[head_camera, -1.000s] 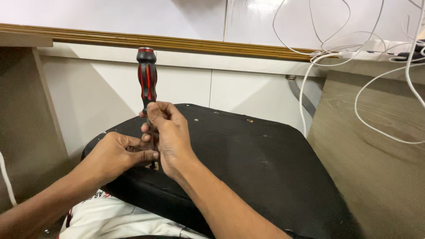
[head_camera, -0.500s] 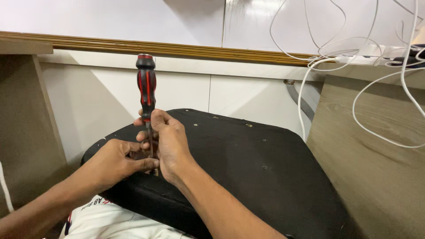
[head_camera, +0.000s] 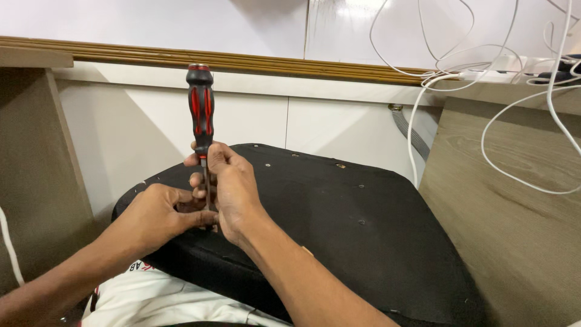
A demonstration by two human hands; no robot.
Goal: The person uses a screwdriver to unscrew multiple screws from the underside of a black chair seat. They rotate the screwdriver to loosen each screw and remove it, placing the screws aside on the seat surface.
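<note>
A screwdriver with a black and red handle stands upright, its tip down on the near left part of a black fabric-covered chair seat that lies upside down. My right hand grips the metal shaft just below the handle. My left hand rests on the seat and pinches at the foot of the shaft; the tip is hidden by my fingers. Small metal screw points dot the seat's surface.
White cables hang over a wooden panel on the right. A grey corrugated hose runs down the white wall behind the seat. A brown board stands at the left. White cloth lies under the seat's near edge.
My hands and the screwdriver have stayed on the same spot of the seat; the view has shifted slightly, and my right fingers have regripped the shaft a little.
</note>
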